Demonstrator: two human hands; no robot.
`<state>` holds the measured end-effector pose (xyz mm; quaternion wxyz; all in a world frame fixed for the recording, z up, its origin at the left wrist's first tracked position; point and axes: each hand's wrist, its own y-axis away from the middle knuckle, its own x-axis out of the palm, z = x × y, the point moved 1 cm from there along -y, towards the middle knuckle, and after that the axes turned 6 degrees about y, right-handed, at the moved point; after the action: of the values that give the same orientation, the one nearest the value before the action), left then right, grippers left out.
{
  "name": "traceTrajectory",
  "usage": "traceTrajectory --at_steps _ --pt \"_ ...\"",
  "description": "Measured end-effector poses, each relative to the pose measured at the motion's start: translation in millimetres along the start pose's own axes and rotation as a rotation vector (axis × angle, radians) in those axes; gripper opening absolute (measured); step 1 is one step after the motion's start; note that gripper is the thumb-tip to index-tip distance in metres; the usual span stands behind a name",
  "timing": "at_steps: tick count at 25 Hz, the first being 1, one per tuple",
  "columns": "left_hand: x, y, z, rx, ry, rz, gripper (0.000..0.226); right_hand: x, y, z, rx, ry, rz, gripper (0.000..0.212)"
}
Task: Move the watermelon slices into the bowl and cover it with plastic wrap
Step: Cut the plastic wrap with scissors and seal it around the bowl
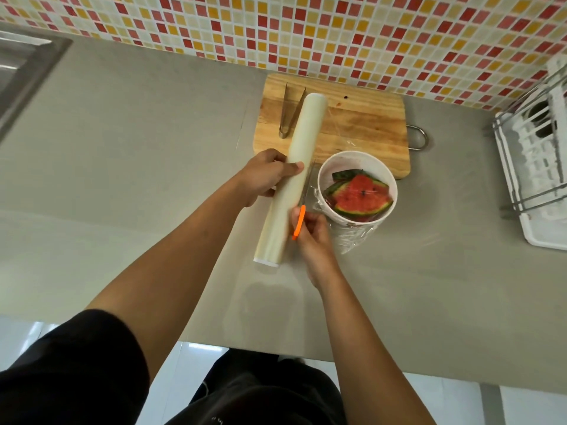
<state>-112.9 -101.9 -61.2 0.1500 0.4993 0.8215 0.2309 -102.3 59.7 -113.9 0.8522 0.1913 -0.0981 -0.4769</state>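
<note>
A white bowl (325, 167) stands on the grey counter just in front of the cutting board, with watermelon slices (359, 196) inside. Clear plastic wrap (352, 237) lies over the bowl and hangs crumpled at its near side. My left hand (267, 176) grips a long pale roll of plastic wrap (294, 167), held slanted above the counter to the left of the bowl. My right hand (313, 231) holds orange-handled scissors (300, 220), whose thin blades point up between the roll and the bowl.
A wooden cutting board (362, 124) with metal tongs (288, 115) on it lies against the mosaic-tiled wall. A white dish rack (534, 167) stands at the right. A steel sink (21, 65) is at the far left.
</note>
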Motion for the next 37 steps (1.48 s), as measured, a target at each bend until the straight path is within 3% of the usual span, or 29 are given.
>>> traceTrajectory --at_steps 16,24,29,32,37 --pt "-27 12 9 -0.015 -0.024 0.076 0.022 7 -3 2 -0.056 -0.001 0.007 0.012" --pt "-42 23 13 -0.030 -0.025 0.074 0.021 17 -8 -4 -0.049 -0.009 0.031 0.017" --pt "-50 28 15 -0.030 -0.006 0.080 0.020 28 -6 -4 0.027 -0.010 0.002 0.053" --pt "-51 30 14 -0.038 0.007 0.086 0.019 32 -15 1 0.038 -0.016 0.011 0.064" --pt "-54 32 14 -0.039 0.023 0.082 0.019 36 -25 7 -0.014 -0.032 0.025 0.045"
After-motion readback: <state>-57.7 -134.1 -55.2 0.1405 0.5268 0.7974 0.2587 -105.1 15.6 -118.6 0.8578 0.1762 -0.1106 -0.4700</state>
